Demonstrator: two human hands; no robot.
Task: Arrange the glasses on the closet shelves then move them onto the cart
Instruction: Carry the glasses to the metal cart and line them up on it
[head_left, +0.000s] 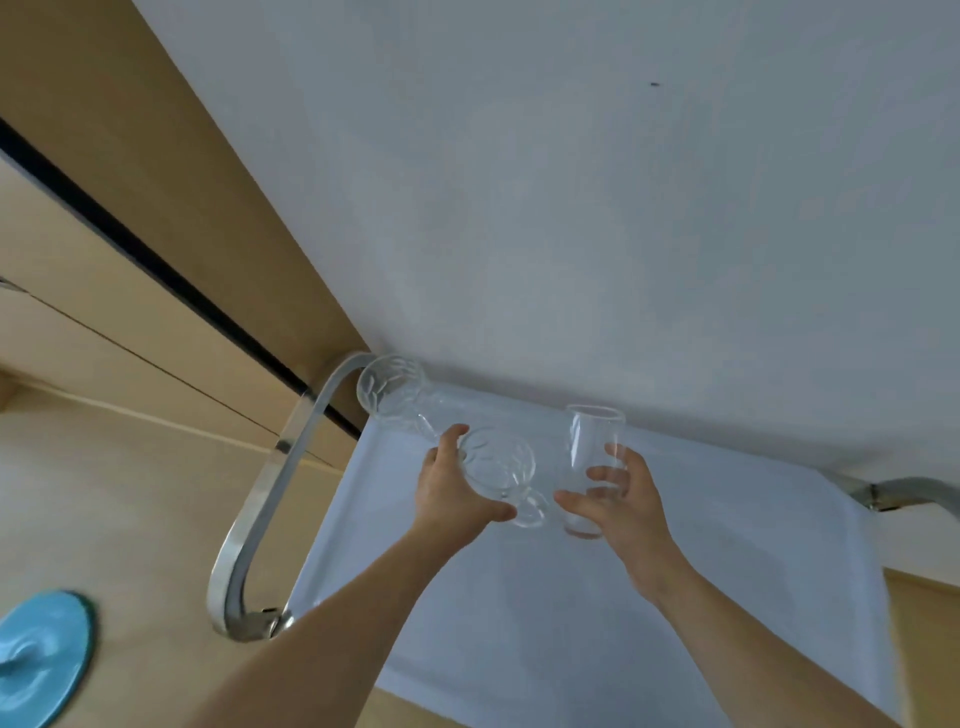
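Glasses hover over the white cart tray (675, 519): left hand (452, 493) curls around a cut stemmed glass (501, 467), right hand (628, 499) grips a plain tumbler (589, 467) at its 3 o'clock; another cut glass (392, 392) stands at 10 o'clock.

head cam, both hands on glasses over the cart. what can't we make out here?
- Head view: left hand covers the near side of the cut stemmed glass, so the grip there is unclear.
- Whether the tall tumbler in the right hand touches the white cart tray: clear glass, base blurred.
- The second cut glass is partly hidden behind the metal cart handle.
- Blue round object: cut off by the left edge.
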